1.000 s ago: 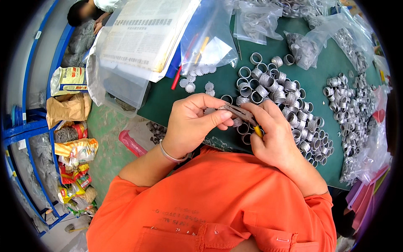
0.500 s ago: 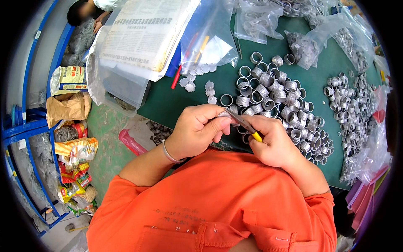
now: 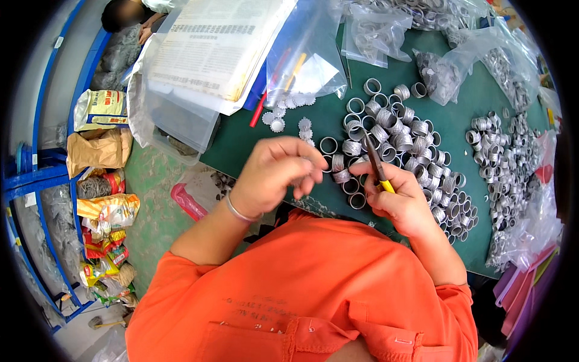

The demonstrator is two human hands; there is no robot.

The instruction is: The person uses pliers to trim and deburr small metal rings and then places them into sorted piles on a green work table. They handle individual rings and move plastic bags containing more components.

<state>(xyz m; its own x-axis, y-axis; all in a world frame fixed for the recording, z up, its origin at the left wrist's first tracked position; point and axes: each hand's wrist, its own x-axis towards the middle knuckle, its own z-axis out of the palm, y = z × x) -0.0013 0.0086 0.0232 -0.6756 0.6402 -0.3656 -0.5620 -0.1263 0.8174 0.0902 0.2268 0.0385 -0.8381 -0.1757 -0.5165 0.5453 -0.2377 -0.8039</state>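
Note:
My right hand (image 3: 395, 196) is wrapped round a pair of long-nose pliers (image 3: 375, 158) with dark, slender jaws and yellow handles. The jaw tips point up and away, over the pile of rings. To its left, my left hand (image 3: 280, 175) is raised above the table's near edge, fingers curled in and the thumb by the index finger. Anything between those fingertips is too small to make out. Short grey metal rings (image 3: 386, 133), some with ribbed outsides, lie heaped just beyond and right of the pliers. Thin toothed grey discs (image 3: 277, 125) lie beyond my left hand.
A newspaper (image 3: 205, 48) lies at the far left over a clear plastic tub (image 3: 181, 136). Beside it are a plastic sleeve (image 3: 307, 54) and a red pen (image 3: 258, 110). More small rings (image 3: 506, 163) spread on the right of the green table (image 3: 476, 78). Blue shelving (image 3: 36, 181) stands left.
My hands have come apart: the pliers have swung away from my left fingers, tips now pointing up over the rings. My left hand has drawn slightly left.

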